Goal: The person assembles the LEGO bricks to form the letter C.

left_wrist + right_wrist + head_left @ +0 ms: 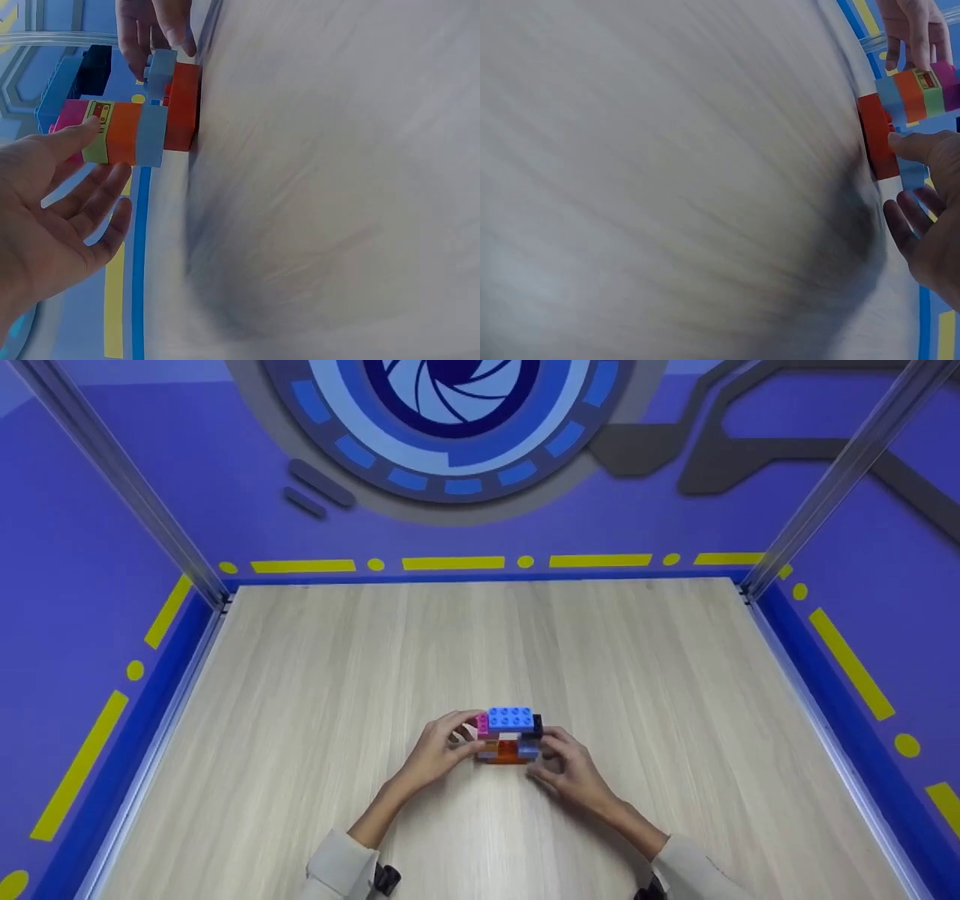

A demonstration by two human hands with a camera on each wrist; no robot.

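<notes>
A small structure of toy building bricks point(508, 748) stands on the table in front of me. An orange-red brick point(182, 106) forms its base, with light blue bricks point(152, 135) on it. Higher up come an orange brick, a green brick with a printed panel point(97, 142) and a pink one; a studded blue brick point(510, 718) tops it beside a black brick point(538, 724). My left hand point(442, 746) holds the left column, thumb on the printed brick, fingers behind. My right hand point(574, 772) grips low on the right side, its thumb by the base and light blue brick.
The wood-grain table point(300, 660) is bordered by blue-purple panels point(465, 536) at the back and both sides. Metal posts point(832, 472) rise at the back corners. Both forearms come in from the front edge, with dark straps at the cuffs.
</notes>
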